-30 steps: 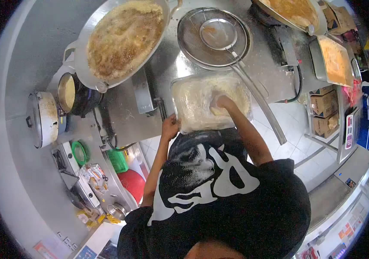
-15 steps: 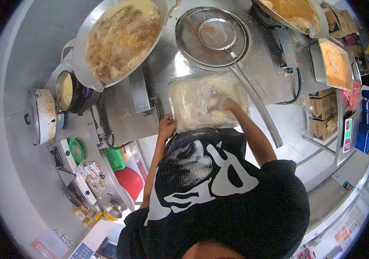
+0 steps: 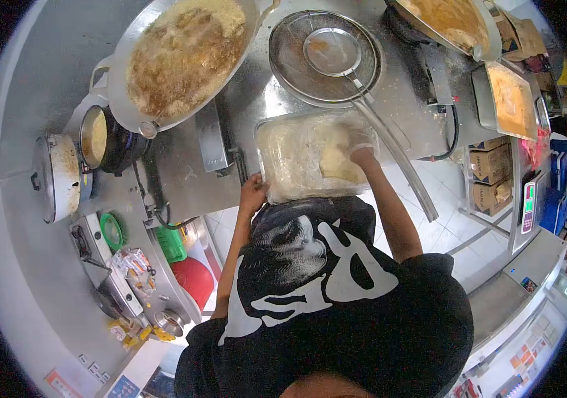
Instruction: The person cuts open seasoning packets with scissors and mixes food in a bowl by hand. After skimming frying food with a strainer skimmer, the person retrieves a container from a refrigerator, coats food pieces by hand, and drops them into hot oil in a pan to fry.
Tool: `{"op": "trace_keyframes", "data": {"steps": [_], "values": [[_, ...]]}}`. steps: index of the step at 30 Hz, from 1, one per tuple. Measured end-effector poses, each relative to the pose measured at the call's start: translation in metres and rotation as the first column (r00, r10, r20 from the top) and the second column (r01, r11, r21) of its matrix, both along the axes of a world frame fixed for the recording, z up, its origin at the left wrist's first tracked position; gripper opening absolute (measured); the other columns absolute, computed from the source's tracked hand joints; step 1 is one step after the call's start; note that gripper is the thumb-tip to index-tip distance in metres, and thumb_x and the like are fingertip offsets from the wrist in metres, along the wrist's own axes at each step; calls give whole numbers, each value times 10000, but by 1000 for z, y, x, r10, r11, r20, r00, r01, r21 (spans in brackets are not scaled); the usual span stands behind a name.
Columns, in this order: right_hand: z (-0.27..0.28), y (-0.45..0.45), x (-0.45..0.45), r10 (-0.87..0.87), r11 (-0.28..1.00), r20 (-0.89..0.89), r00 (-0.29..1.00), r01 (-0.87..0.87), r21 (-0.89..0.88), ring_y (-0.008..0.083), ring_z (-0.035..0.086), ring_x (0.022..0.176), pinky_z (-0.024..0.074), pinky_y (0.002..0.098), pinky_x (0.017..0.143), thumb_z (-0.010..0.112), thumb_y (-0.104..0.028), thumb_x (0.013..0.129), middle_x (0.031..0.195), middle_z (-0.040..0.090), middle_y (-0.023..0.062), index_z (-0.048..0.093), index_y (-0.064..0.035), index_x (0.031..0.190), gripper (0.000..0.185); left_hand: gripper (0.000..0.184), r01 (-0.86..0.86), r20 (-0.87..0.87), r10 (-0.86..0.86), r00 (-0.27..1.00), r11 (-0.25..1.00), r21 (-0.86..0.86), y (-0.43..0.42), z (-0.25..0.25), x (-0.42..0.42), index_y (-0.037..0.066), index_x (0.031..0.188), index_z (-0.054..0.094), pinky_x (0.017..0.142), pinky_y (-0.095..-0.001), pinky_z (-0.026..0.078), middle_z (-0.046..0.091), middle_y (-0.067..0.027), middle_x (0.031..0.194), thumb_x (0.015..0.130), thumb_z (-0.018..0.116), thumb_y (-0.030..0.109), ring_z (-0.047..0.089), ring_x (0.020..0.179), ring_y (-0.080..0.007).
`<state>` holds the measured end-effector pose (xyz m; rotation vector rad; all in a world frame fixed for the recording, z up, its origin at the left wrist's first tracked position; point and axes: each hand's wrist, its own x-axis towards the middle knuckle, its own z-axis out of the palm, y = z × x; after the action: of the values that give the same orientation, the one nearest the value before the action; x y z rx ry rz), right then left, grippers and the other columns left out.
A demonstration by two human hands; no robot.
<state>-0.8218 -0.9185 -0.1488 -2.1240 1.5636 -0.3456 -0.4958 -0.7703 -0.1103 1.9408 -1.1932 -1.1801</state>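
Note:
A plastic-lined rectangular tray (image 3: 290, 182) lies right in front of my body, with pale, whitish contents under and among the clear film. At its near left corner my left hand (image 3: 253, 192) has its fingers closed on the rim. My right hand (image 3: 361, 147), which seems to wear a clear glove, is over the right part of the tray and smeared by motion. Just left of it, a smooth pale-yellow piece (image 3: 338, 164) rests in the tray; I cannot make out its kind. Whether the right fingers grip anything is hidden by the blur.
Behind the tray lie a large round strainer (image 3: 290, 66) and a smaller sieve (image 3: 330, 52), a long handle slanting past the tray's right side. A wide pan of bubbling oil (image 3: 184, 60) stands at left, another pan (image 3: 452, 23) at upper right. A metal tray (image 3: 489, 99) sits far right.
My right hand has moved to the right across the tray, and the pale-yellow piece shows more plainly. My left hand stays at the tray's corner. The view has shifted slightly.

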Motion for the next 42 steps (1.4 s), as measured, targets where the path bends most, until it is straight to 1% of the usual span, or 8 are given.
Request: {"op": "trace_keyframes", "data": {"steps": [2, 5, 8, 12, 32, 34, 35, 42], "values": [[12, 4, 13, -15, 965, -178, 984, -32, -259, 329, 525, 1137, 391, 430, 991, 691, -366, 740, 1203, 589, 155, 594, -128, 1171, 502, 318, 27, 29, -27, 999, 1000, 1, -4, 8, 0, 30, 1133, 589, 584, -274, 485, 633, -47, 875, 846, 663, 144, 604, 722, -128], [-11, 20, 42, 485, 845, -258, 836, -373, 383, 322, 559, 1070, 397, 414, 975, 660, -311, 751, 1138, 624, 153, 629, -123, 1124, 419, 317, 42, 29, -45, 999, 994, 97, -6, 13, 3, 27, 1124, 584, 570, -280, 474, 613, -37, 845, 845, 665, 153, 578, 670, -119], [8, 18, 84, 323, 662, -95, 942, -153, 733, 317, 580, 1009, 400, 393, 965, 633, -269, 754, 1086, 648, 148, 648, -118, 1106, 384, 307, 10, -51, -3, 999, 993, 122, -5, -3, 6, 24, 1105, 585, 557, -282, 467, 590, -29, 816, 841, 670, 156, 549, 631, -110], [-27, 38, 80, 465, 811, 198, 863, -504, 295, 308, 511, 1157, 351, 367, 1028, 604, -288, 799, 1241, 574, 154, 589, -93, 1209, 454, 290, 11, 17, -13, 1000, 995, 100, -7, 5, 5, 28, 1078, 583, 507, -272, 454, 553, -12, 780, 833, 687, 143, 531, 618, -102], [26, 56, 88, 531, 829, -180, 828, -463, 314, 294, 429, 1261, 289, 411, 1068, 587, -307, 839, 1323, 524, 141, 564, -65, 1230, 461, 413, 12, -83, -5, 997, 996, 84, -4, -18, 14, -8, 1143, 543, 482, -280, 478, 594, -83, 920, 820, 718, 182, 584, 678, -133], [19, 54, 63, -42, 743, 188, 981, -95, 662, 293, 445, 1249, 302, 416, 1055, 589, -310, 843, 1309, 535, 141, 579, -69, 1210, 440, 438, 13, -78, -5, 997, 994, 105, -1, -29, 17, -10, 1170, 538, 496, -279, 495, 597, -93, 966, 822, 719, 185, 589, 694, -141], [-8, 56, 45, -680, 505, 330, 655, 91, 858, 293, 465, 1231, 317, 419, 1040, 592, -312, 845, 1292, 549, 141, 594, -74, 1190, 419, 427, 17, -61, -11, 998, 996, 90, -2, -30, 17, -6, 1163, 539, 497, -279, 500, 592, -90, 971, 823, 717, 180, 589, 697, -142], [-37, 23, 4, 190, 977, -220, 957, -162, 137, 332, 554, 1077, 394, 439, 951, 571, -497, 838, 1144, 609, 172, 523, -105, 1258, 576, 349, 30, -115, -10, 993, 984, 174, -8, 0, 12, 22, 1102, 548, 502, -282, 518, 560, -63, 968, 823, 711, 154, 583, 698, -143]]}}
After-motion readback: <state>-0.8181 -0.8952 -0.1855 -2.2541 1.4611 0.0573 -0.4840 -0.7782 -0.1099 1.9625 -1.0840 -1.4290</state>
